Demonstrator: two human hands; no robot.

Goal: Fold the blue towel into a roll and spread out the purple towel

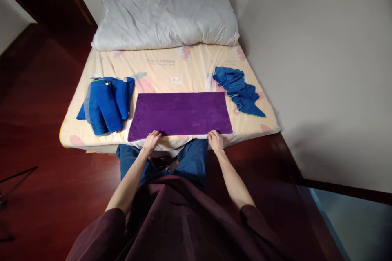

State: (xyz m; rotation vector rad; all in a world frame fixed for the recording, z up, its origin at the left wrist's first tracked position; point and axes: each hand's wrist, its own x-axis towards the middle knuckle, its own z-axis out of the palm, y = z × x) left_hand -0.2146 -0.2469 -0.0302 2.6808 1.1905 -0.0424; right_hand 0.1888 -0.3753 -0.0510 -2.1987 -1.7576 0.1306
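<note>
A purple towel (182, 113) lies spread flat on the bed, its long side running left to right. At its near edge, left of the middle, my left hand (152, 140) has its fingers curled over the cloth. My right hand (215, 140) grips the same edge farther right, near the towel's right corner. Left of the towel are several rolled blue towels (105, 106), bunched together. To its right a crumpled blue towel (240, 89) with a light green edge lies loosely heaped.
The bed (171, 73) has a pale yellow printed sheet. A large white pillow or folded quilt (168, 12) rests at its far end. A wall (315, 57) rises along the right side. Dark red floor (49, 179) surrounds the bed's left and near sides.
</note>
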